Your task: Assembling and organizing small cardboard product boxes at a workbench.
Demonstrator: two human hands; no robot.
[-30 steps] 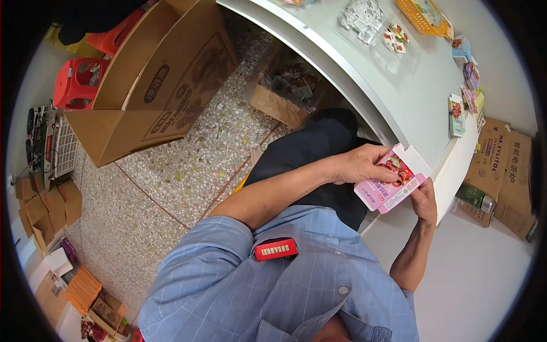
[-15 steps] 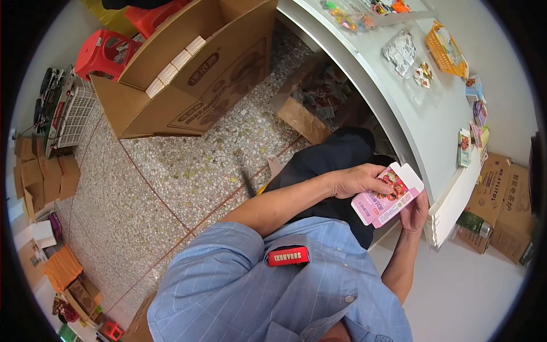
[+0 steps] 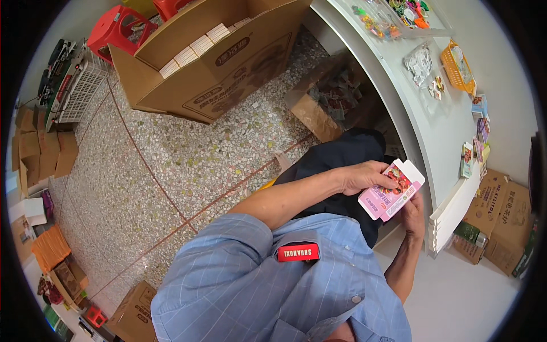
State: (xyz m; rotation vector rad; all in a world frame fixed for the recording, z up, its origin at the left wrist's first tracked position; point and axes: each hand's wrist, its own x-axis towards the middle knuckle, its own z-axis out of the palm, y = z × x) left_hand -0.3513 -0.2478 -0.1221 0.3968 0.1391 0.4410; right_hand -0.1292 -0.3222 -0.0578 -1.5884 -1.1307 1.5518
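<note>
A small pink-and-white paper carton (image 3: 387,196) with a picture of red fruit on its face is held over my lap, by the edge of the white table. White flaps stand out at its upper end. Lying across its printed face is the thumb of my left hand (image 3: 366,176), whose fingers go behind it. My right hand (image 3: 413,215) grips the carton's lower right side, and most of its fingers are hidden behind the carton.
A large cardboard box (image 3: 228,74) with rows of white cartons stands on the speckled floor. An open brown box (image 3: 319,117) of small packets sits under the white table (image 3: 393,85). On the table are an orange basket (image 3: 457,67), plastic bags and small cartons. Red stools (image 3: 117,28) stand behind.
The whole view has shifted a little, so the surroundings appear farther right. Both hands keep hold of the carton, with little change in their grip.
</note>
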